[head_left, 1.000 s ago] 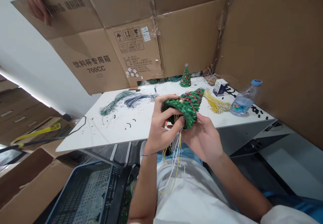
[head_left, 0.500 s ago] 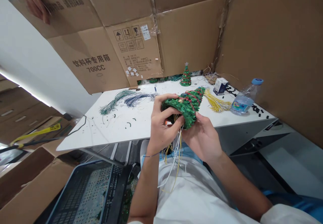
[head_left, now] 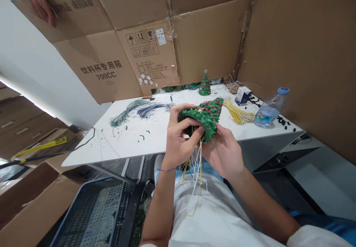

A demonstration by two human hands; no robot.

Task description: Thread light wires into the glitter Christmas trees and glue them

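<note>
A small green Christmas tree ornament (head_left: pixel 207 119) with red garland and coloured balls lies tilted in both my hands, its hollow base facing me. My left hand (head_left: pixel 182 139) is closed on the rim, with the thumb and some fingers reaching into the opening. From the other side my right hand (head_left: pixel 224 148) supports the lower edge, fingers partly hidden behind the tree. White and yellow wires (head_left: pixel 198 165) hang out of the base over my lap. A bit of something red and white shows inside, too small to name.
On the white table (head_left: pixel 111 143) lie green wires (head_left: pixel 128 111), blue wires (head_left: pixel 152 109) and yellow wires (head_left: pixel 239 112). Another tree (head_left: pixel 205 85), a small box (head_left: pixel 243 95) and a water bottle (head_left: pixel 269 108) stand farther back. Cardboard (head_left: pixel 211 46) walls the rear. A blue crate (head_left: pixel 83 202) sits below left. Another person's hand (head_left: pixel 41 6) grips the cardboard.
The tree has turned slightly and its tip has shifted a little left. The hanging wires have swung a little to the right. Both hands keep their hold.
</note>
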